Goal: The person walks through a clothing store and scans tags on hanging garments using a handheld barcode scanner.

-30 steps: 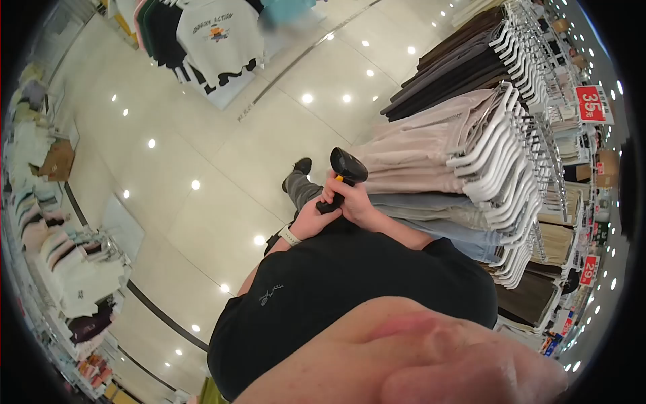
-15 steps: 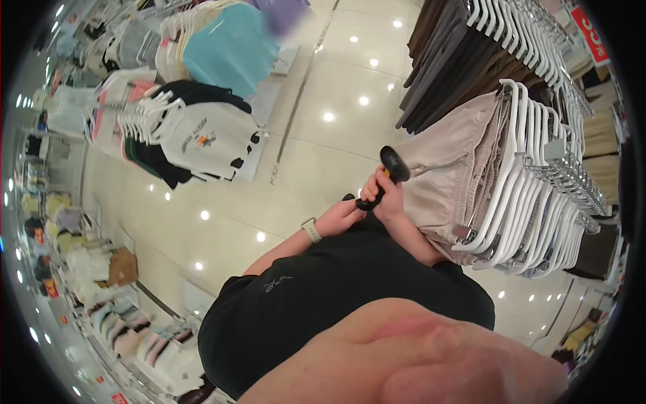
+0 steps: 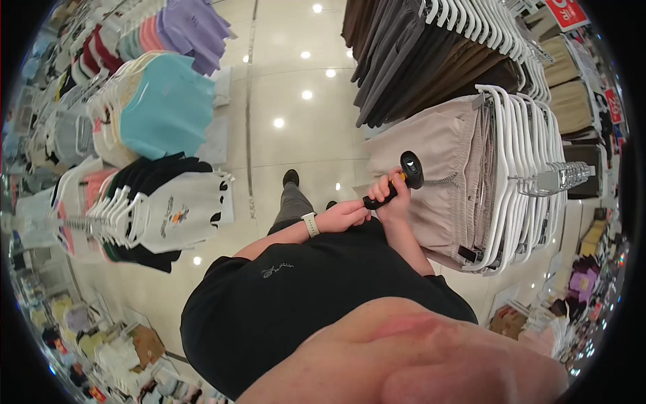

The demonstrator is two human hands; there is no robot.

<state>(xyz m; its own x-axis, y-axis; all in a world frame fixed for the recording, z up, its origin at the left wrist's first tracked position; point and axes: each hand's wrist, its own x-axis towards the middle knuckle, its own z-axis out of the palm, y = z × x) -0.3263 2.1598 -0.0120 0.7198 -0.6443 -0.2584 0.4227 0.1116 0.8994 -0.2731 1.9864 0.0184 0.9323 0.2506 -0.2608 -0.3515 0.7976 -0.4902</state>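
A black handheld barcode scanner (image 3: 412, 170) with an orange trigger is held in front of my body, its head pointing up and to the right. Wrapped round its handle is my right hand (image 3: 393, 196). My left hand (image 3: 343, 216), with a pale watch (image 3: 310, 224) on the wrist, is closed at the lower end of the handle. Just beyond the scanner hang beige elastic-waist trousers (image 3: 431, 145) on white hangers (image 3: 501, 182); the scanner head overlaps them in this view.
Dark grey and brown trousers (image 3: 397, 57) hang on a rack ahead to the right. Racks on the left carry a white printed top (image 3: 178, 212), a turquoise top (image 3: 168, 104) and purple tops (image 3: 192, 34). A shiny tiled floor (image 3: 289, 145) runs between the racks.
The view has shifted, so the left racks sit lower and more of them shows. A leg and shoe have come into view. Both hands stay at the scanner, its head turned slightly.
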